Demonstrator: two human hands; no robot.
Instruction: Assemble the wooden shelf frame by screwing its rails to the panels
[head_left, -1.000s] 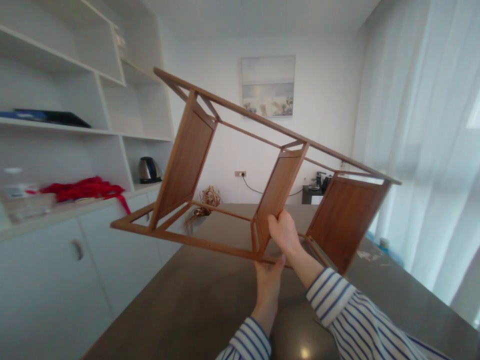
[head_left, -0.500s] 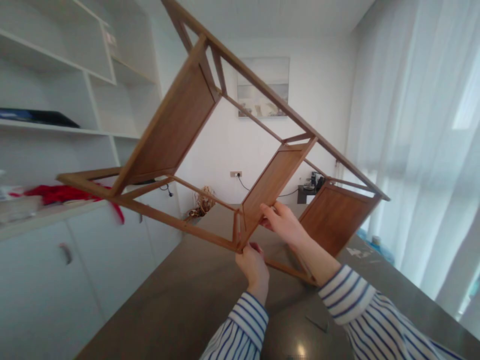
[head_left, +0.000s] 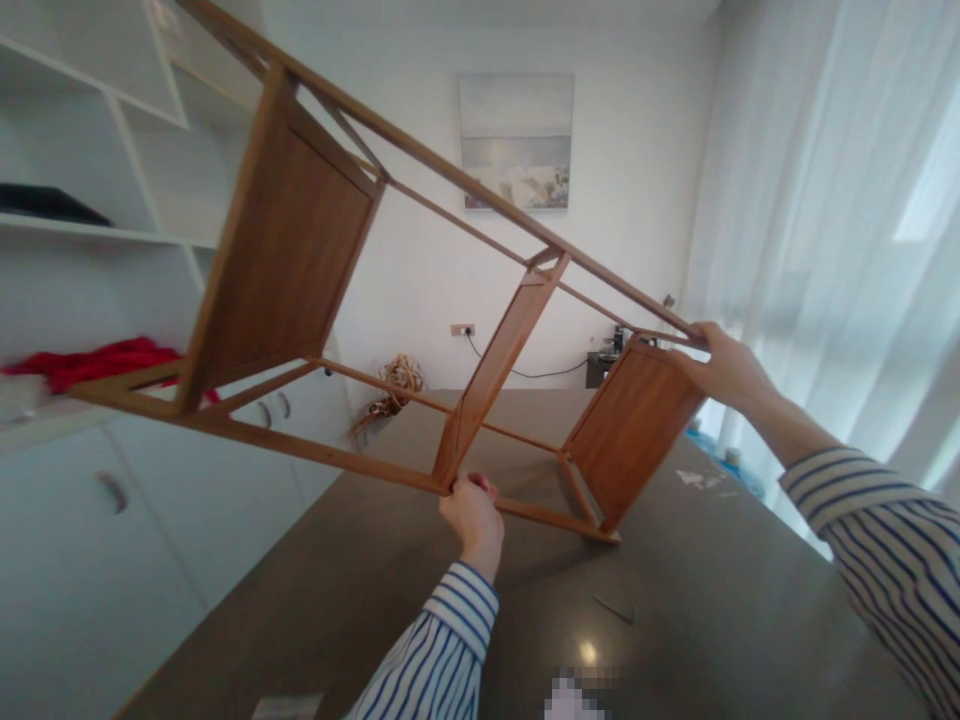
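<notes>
A wooden shelf rack (head_left: 499, 360) with three brown panels between long side rails is held tilted over the grey table (head_left: 360, 600). Its left end is raised and its lower right corner is at or just above the tabletop; contact is hard to judge. My left hand (head_left: 472, 515) is closed round the lower rail beside the middle panel. At the right end, my right hand (head_left: 716, 365) grips the upper rail and the edge of the end panel. A thin L-shaped hex key (head_left: 615, 608) lies on the table below the rack.
White cabinets (head_left: 67, 530) and shelving with a red cloth (head_left: 112, 362) line the left side. Sheer curtains (head_left: 795, 250) hang at the right, with bottles (head_left: 731, 460) by the table edge. Paper scraps (head_left: 701, 480) lie at the right, and dried plant stalks (head_left: 401, 375) stand behind.
My right hand has moved from the middle panel to the rack's upper right end. The rack has shifted left in view and turned somewhat. My left hand keeps its hold on the lower rail.
</notes>
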